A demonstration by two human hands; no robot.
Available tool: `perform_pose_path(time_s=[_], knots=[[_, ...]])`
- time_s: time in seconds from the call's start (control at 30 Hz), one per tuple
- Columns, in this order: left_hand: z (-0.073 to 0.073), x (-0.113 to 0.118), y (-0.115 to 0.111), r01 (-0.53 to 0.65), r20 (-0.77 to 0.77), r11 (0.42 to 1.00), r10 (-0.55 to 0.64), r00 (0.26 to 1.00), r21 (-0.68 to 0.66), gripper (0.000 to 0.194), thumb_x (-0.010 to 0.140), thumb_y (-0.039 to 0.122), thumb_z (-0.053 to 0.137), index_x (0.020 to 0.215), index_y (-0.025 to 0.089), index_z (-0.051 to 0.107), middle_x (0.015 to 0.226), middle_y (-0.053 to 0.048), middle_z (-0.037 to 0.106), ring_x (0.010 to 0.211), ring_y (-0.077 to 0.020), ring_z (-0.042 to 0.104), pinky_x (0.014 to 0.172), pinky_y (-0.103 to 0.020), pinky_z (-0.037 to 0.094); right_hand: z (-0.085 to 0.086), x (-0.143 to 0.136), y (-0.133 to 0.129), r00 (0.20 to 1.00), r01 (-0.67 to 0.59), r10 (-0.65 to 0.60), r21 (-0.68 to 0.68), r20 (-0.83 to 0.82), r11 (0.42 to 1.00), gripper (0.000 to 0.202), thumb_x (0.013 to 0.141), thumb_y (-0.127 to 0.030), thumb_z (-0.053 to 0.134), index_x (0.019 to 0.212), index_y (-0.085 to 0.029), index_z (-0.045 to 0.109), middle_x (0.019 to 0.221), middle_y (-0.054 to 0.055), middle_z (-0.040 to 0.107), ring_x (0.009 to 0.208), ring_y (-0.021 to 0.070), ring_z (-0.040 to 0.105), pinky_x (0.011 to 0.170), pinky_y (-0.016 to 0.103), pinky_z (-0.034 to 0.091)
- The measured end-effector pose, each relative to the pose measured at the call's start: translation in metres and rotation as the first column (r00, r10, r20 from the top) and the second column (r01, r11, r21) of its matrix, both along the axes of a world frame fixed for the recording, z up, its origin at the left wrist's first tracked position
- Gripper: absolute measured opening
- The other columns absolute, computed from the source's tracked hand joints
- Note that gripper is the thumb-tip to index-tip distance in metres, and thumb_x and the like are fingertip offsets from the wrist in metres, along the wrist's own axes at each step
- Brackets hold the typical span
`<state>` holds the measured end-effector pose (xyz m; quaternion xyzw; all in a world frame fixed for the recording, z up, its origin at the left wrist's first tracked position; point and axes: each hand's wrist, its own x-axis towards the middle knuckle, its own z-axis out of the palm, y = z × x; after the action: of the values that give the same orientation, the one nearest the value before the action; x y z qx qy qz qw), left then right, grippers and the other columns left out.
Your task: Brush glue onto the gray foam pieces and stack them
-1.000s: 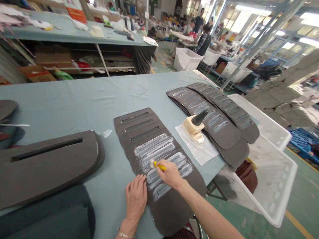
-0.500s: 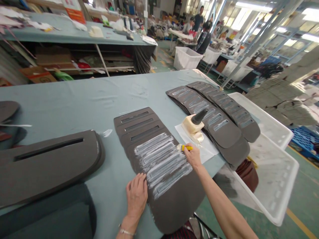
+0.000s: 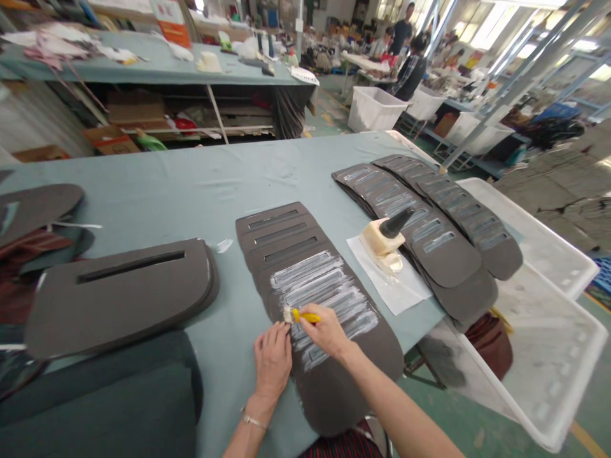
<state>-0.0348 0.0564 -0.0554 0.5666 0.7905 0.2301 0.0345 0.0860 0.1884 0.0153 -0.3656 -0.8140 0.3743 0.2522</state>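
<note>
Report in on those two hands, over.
Right hand gripping yellow-handled brush. Left hand at near-left edge of dark slotted panels, white smears across several. Left fingertips close to bristles; cone-topped container off right.

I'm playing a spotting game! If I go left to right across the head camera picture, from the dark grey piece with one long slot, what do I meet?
Dark grey slotted piece → left hand → right hand → cream container with a black cone → front white bin.
</note>
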Motion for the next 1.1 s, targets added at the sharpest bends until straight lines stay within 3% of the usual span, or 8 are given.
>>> perform_pose_path(time_s=[0.27,0.43,0.53,0.63,0.77,0.87,1.0,1.1], knots=[[0.005,-0.003,0.0,-0.058,0.169,0.996,0.046,0.985,0.07,0.029,0.089,0.023,0.04,0.111,0.021,0.057,0.115,-0.009,0.062,0.111,-0.0214,0.053,0.095,-0.04,0.035,0.007,0.08,0.064,0.873,0.472,-0.483,0.129,0.069,0.872,0.026,0.083,-0.038,0.049,0.079,-0.018,0.065,0.068,0.002,0.062,0.059,0.0145,0.054,0.06,0.026,0.042],[0.009,0.004,-0.01,-0.023,0.168,0.996,0.008,0.986,0.086,0.025,0.087,0.027,0.045,0.108,0.021,0.057,0.114,-0.009,0.061,0.11,-0.0216,0.052,0.095,-0.039,0.035,0.014,0.027,-0.006,0.998,0.068,-0.068,0.062,0.001,0.996,0.02,0.085,-0.029,0.048,0.089,-0.02,0.066,0.084,0.004,0.067,0.075,0.0147,0.061,0.072,0.024,0.045],[0.008,0.011,-0.016,0.083,0.09,0.996,-0.086,0.992,0.034,0.025,0.086,0.029,0.048,0.107,0.022,0.059,0.116,-0.01,0.061,0.112,-0.023,0.052,0.096,-0.04,0.034,0.004,0.02,-0.019,0.998,-0.059,0.059,0.022,0.022,0.998,0.02,0.086,-0.026,0.048,0.092,-0.022,0.066,0.088,0.003,0.068,0.079,0.014,0.062,0.076,0.024,0.046],[0.007,0.015,-0.019,0.075,0.057,0.997,-0.076,0.996,0.018,0.027,0.085,0.029,0.048,0.108,0.021,0.059,0.117,-0.01,0.061,0.114,-0.0237,0.051,0.095,-0.041,0.034,-0.002,0.065,0.02,0.984,0.157,-0.157,0.017,0.084,0.988,0.02,0.084,-0.03,0.05,0.088,-0.021,0.066,0.084,0.003,0.067,0.074,0.0151,0.061,0.071,0.025,0.046],[0.01,0.016,-0.018,0.055,0.064,0.998,-0.056,0.996,0.015,0.026,0.085,0.03,0.049,0.108,0.022,0.058,0.117,-0.01,0.06,0.113,-0.023,0.052,0.095,-0.04,0.034,0.008,0.124,0.073,0.858,0.486,-0.501,0.14,0.113,0.863,0.023,0.082,-0.035,0.05,0.081,-0.018,0.065,0.074,0.003,0.065,0.065,0.0162,0.058,0.066,0.027,0.044],[0.011,0.011,-0.01,0.018,0.096,0.999,-0.02,0.995,0.029,0.023,0.085,0.031,0.049,0.105,0.023,0.058,0.111,-0.008,0.062,0.106,-0.0216,0.054,0.092,-0.038,0.035,0.016,0.101,0.063,0.877,0.472,-0.48,0.125,0.039,0.873,0.021,0.083,-0.034,0.049,0.083,-0.019,0.065,0.073,0.003,0.065,0.063,0.0152,0.056,0.064,0.026,0.043],[0.011,-0.001,0.014,-0.071,0.07,0.995,0.066,0.995,0.073,0.021,0.085,0.029,0.047,0.102,0.022,0.058,0.106,-0.008,0.063,0.102,-0.0223,0.055,0.088,-0.038,0.035,0.012,0.02,0.017,0.983,0.182,-0.181,0.043,-0.035,0.982,0.016,0.082,-0.025,0.05,0.086,-0.021,0.066,0.078,0.001,0.066,0.069,0.0136,0.059,0.068,0.023,0.045],[0.013,-0.009,0.025,-0.065,0.018,0.997,0.065,0.998,0.037,0.019,0.084,0.027,0.048,0.098,0.022,0.058,0.102,-0.007,0.064,0.099,-0.0228,0.055,0.087,-0.038,0.034,0.0,0.002,0.016,0.997,0.071,-0.071,0.02,-0.007,0.997,0.016,0.079,-0.021,0.051,0.083,-0.023,0.067,0.076,-0.001,0.067,0.068,0.0122,0.06,0.068,0.022,0.045]])
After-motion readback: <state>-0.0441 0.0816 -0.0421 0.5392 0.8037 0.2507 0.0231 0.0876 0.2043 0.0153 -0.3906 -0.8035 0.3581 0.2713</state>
